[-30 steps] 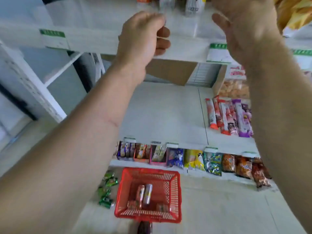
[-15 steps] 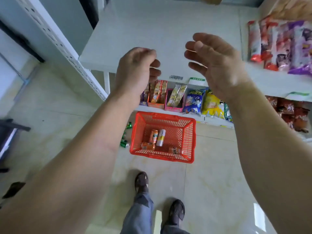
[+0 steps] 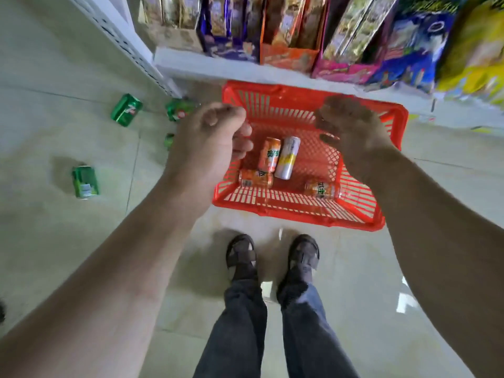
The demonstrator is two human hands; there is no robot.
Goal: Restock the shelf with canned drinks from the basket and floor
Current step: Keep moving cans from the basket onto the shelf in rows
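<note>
A red plastic basket (image 3: 365, 110) sits on the floor in front of the bottom shelf (image 3: 207, 67). Inside it lie three orange cans (image 3: 269, 154) and one white-and-yellow can (image 3: 287, 157). Several green cans (image 3: 126, 110) lie on the tiles to the basket's left. My left hand (image 3: 210, 140) hovers over the basket's left rim, fingers curled loosely, holding nothing. My right hand (image 3: 351, 132) hangs above the basket's right half, fingers apart and empty.
Snack boxes and bags (image 3: 289, 31) fill the bottom shelf behind the basket. A white perforated shelf upright (image 3: 128, 47) runs down at the left. My two sandalled feet (image 3: 272, 257) stand on the glossy tile floor just before the basket.
Both empty hands have come down from the upper shelf to just above the basket. My view has tipped from the shelves down to the floor.
</note>
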